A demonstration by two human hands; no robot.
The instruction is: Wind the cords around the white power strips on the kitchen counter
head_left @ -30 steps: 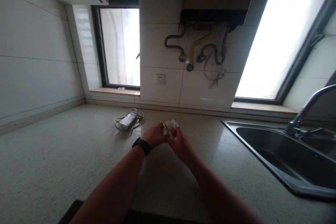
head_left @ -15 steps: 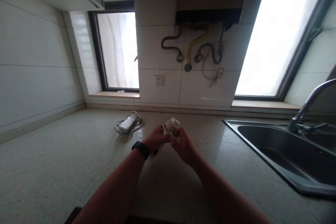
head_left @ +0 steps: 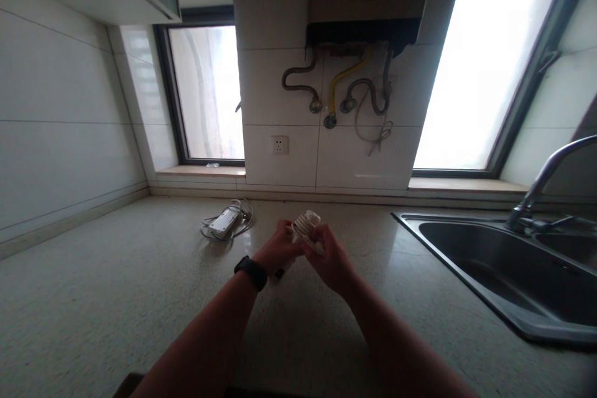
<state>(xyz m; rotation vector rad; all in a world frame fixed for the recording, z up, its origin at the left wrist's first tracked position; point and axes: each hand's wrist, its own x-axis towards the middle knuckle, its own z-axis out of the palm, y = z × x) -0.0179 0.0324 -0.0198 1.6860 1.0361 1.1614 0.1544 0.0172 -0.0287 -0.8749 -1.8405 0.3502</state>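
Both my hands meet over the middle of the speckled countertop (head_left: 116, 298). Between them is a small round white ribbed device (head_left: 306, 226), held a little above the counter. My left hand (head_left: 278, 247), with a black band on its wrist, grips the device's left side. My right hand (head_left: 330, 258) has its fingers closed on the right side. The underside of the device is hidden by my fingers.
A white power strip with its coiled cord (head_left: 226, 222) lies on the counter behind my hands. A steel sink (head_left: 504, 273) with a tap (head_left: 543, 183) is at the right. A wall socket (head_left: 279, 145), hoses (head_left: 345, 90) and two windows are at the back.
My hands and the white device have stayed together, lifting slightly off the counter; the view has tilted a little, shifting the scene down and left.
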